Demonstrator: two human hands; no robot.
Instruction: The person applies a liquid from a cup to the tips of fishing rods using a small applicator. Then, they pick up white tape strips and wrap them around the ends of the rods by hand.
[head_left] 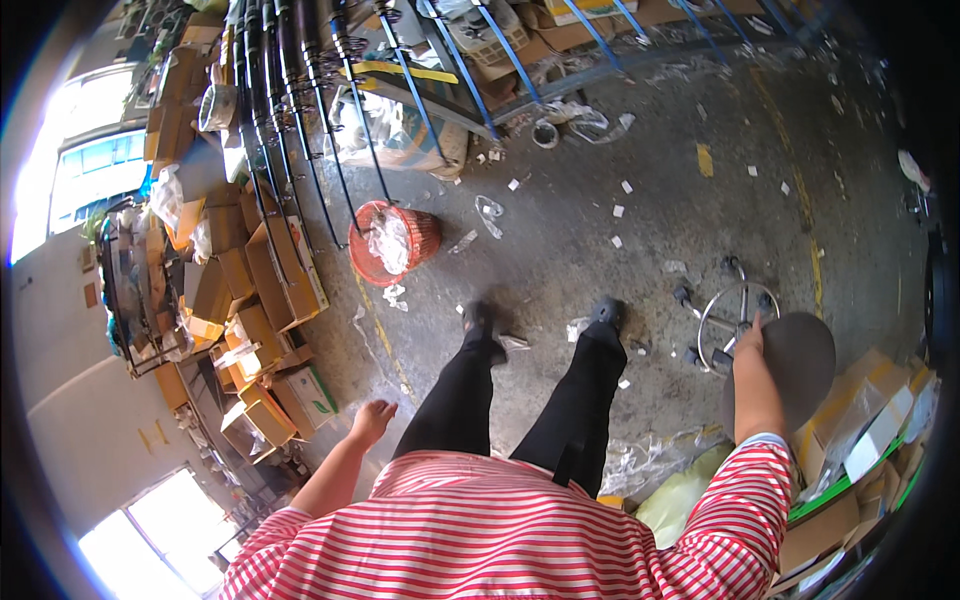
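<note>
A rolling stool (pixel 808 372) with a round dark seat, a chrome foot ring and casters is on my right. My right hand (pixel 750 340) is at the seat's far left edge, near the foot ring, and appears to grip the stool. Its forearm crosses over the seat, and some fingers are hidden. My left hand (pixel 372 422) hangs beside my left leg with loosely bent fingers and nothing visible in it. It touches no object.
Fishing rods (pixel 300 100) lean in a row at the far left, near a red waste basket (pixel 428 235) with plastic in it. Cardboard boxes (pixel 280 270) pile up on the left. More cartons (pixel 850 410) lie at right. Scraps litter the concrete floor (pixel 560 220).
</note>
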